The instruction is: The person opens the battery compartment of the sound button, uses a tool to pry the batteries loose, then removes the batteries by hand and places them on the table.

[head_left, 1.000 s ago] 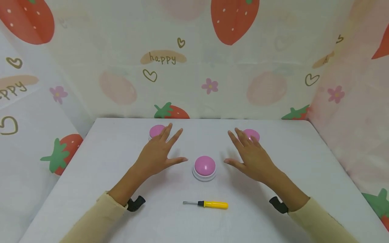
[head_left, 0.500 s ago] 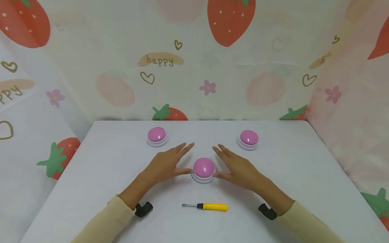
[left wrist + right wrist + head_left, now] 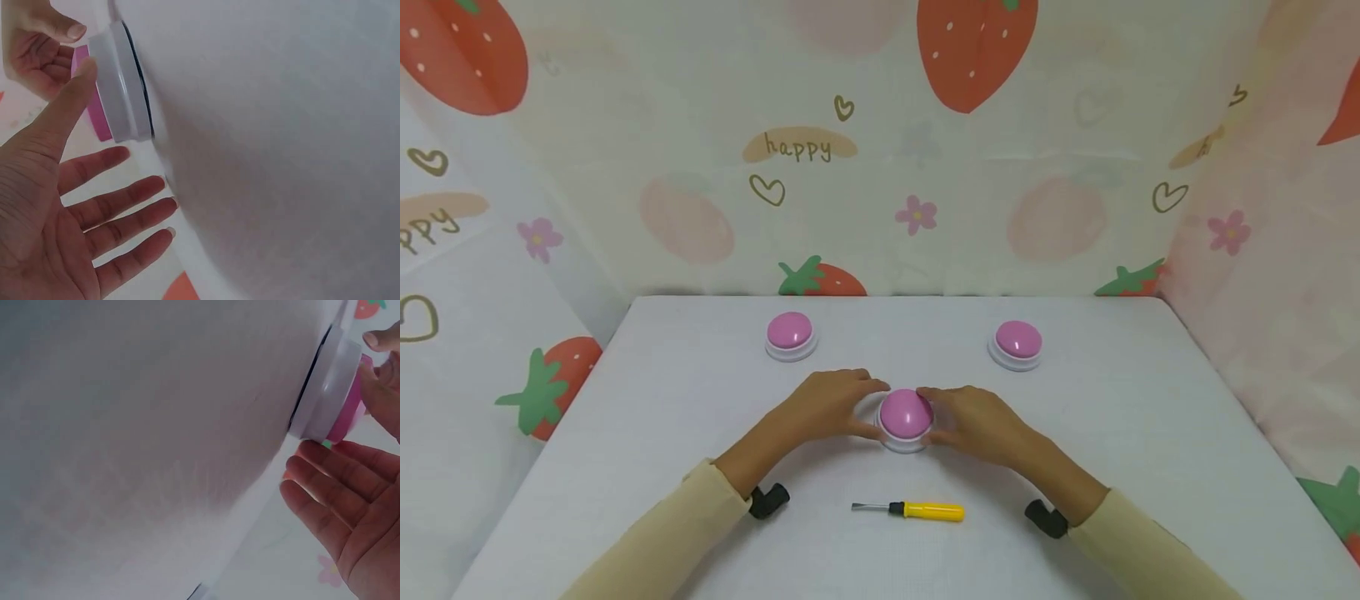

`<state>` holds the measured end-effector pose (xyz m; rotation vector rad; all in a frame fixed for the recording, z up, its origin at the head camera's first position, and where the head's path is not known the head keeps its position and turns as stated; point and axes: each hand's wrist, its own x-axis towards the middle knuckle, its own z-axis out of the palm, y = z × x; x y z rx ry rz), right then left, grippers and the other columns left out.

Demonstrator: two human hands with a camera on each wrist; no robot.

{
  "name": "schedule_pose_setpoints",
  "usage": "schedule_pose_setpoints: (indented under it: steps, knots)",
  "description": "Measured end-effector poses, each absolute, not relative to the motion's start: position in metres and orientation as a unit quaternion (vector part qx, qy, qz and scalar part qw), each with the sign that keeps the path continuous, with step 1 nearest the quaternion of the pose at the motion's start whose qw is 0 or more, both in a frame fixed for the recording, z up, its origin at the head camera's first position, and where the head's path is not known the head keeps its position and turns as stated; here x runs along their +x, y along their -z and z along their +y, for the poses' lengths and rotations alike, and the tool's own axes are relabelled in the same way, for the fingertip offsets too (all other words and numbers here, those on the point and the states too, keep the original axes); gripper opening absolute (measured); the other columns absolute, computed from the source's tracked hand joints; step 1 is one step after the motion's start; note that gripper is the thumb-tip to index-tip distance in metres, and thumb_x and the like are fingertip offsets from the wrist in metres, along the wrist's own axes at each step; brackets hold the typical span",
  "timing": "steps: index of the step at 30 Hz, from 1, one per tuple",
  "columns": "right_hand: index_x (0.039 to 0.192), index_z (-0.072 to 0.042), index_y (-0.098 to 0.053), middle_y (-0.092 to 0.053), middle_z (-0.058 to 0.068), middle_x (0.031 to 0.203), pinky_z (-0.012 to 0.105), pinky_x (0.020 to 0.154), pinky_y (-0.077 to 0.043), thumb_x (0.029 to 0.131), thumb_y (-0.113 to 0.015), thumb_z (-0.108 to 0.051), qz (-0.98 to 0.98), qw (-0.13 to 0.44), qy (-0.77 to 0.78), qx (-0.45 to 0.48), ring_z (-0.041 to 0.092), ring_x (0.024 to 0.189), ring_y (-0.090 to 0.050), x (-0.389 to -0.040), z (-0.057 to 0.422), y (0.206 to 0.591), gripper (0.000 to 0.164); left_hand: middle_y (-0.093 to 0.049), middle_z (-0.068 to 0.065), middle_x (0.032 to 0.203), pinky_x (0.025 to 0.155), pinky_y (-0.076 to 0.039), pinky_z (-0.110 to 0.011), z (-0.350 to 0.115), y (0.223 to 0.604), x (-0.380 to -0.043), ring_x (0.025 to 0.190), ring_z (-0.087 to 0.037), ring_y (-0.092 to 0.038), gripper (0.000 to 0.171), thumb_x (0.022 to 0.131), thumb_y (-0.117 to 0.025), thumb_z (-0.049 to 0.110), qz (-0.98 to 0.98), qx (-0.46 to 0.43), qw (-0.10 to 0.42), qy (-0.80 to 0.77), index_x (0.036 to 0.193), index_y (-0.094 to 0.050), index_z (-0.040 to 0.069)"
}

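In the head view, the near edge cuts off both sleeves (image 3: 647, 533); the left hand (image 3: 37, 212) is cropped in its wrist view — whether it touches the near pink button (image 3: 906, 412) is unclear.

left sleeve (image 3: 651, 533): beige | right sleeve (image 3: 1142, 546): beige | wrist pieces (image 3: 770, 501): black, stubby, rounded

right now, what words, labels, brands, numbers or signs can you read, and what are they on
"happy": on a tan patch of the back wall
"ppy": on the left wall, its start cut off by the picture edge
Right corner patch: lettering too slanted and blurred to read
Near pink button, yellow screwdriver: no lettering visible
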<state>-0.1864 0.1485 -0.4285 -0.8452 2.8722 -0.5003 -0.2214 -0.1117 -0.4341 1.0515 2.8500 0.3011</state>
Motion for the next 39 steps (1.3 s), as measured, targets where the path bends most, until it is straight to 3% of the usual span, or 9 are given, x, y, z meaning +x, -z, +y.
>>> schedule_pose_setpoints:
  steps: [5,12,20,28,33,39]
  knots:
    - [0.141,-0.013,-0.06,-0.073,0.002,0.117,0.037,0.089,-0.057,0.085,-0.083,-0.035,0.944,0.04,0.162,-0.284,0.02,0.103,-0.067,-0.189,0.146,0.427,0.065,-0.065,0.001,0.113,0.081,-0.057,-0.031,-0.104,0.434,-0.225,0.099,-0.014,-0.063,0.067,0.078,-0.081,0.06,0.934,0.343,0.048,-0.088,0.131,-0.068,0.02]
    - [0.141,-0.012,-0.06,-0.073,0.002,0.116,0.037,0.09,-0.057,0.082,-0.087,-0.034,0.943,0.042,0.171,-0.283,0.02,0.101,-0.066,-0.191,0.142,0.427,0.068,-0.063,0.001,0.111,0.08,-0.057,-0.031,-0.101,0.43,-0.224,0.098,-0.014,-0.062,0.072,0.075,-0.084,0.06,0.935,0.342,0.051,-0.084,0.13,-0.068,0.018]
    - [0.139,-0.012,-0.062,-0.073,0.001,0.114,0.036,0.088,-0.056,0.079,-0.089,-0.033,0.942,0.04,0.173,-0.286,0.019,0.098,-0.066,-0.194,0.141,0.429,0.07,-0.063,0.0,0.118,0.087,-0.058,-0.033,-0.099,0.434,-0.224,0.107,-0.015,-0.062,0.071,0.076,-0.084,0.058,0.931,0.351,0.047,-0.086,0.13,-0.067,0.016]
    - [0.142,-0.021,-0.062,-0.074,-0.002,0.117,0.035,0.085,-0.055,0.079,-0.089,-0.035,0.938,0.034,0.183,-0.292,0.017,0.096,-0.066,-0.191,0.145,0.423,0.07,-0.067,0.003,0.126,0.097,-0.053,-0.037,-0.102,0.435,-0.222,0.116,-0.015,-0.061,0.069,0.079,-0.085,0.051,0.92,0.357,0.063,-0.145,0.134,-0.064,0.015]
    - [0.14,-0.028,-0.063,-0.074,-0.005,0.119,0.031,0.084,-0.056,0.078,-0.089,-0.033,0.928,0.021,0.216,-0.302,0.017,0.101,-0.068,-0.19,0.152,0.418,0.067,-0.069,0.004,0.124,0.099,-0.051,-0.039,-0.106,0.436,-0.222,0.114,-0.015,-0.061,0.07,0.081,-0.084,0.047,0.909,0.343,0.096,-0.217,0.139,-0.06,0.017]
    - [0.138,-0.028,-0.065,-0.073,-0.005,0.121,0.03,0.082,-0.058,0.08,-0.088,-0.034,0.903,0.015,0.271,-0.333,0.016,0.109,-0.069,-0.196,0.155,0.416,0.063,-0.067,0.005,0.131,0.103,-0.05,-0.036,-0.114,0.439,-0.222,0.122,-0.014,-0.062,0.07,0.085,-0.081,0.045,0.882,0.351,0.115,-0.293,0.144,-0.057,0.017]
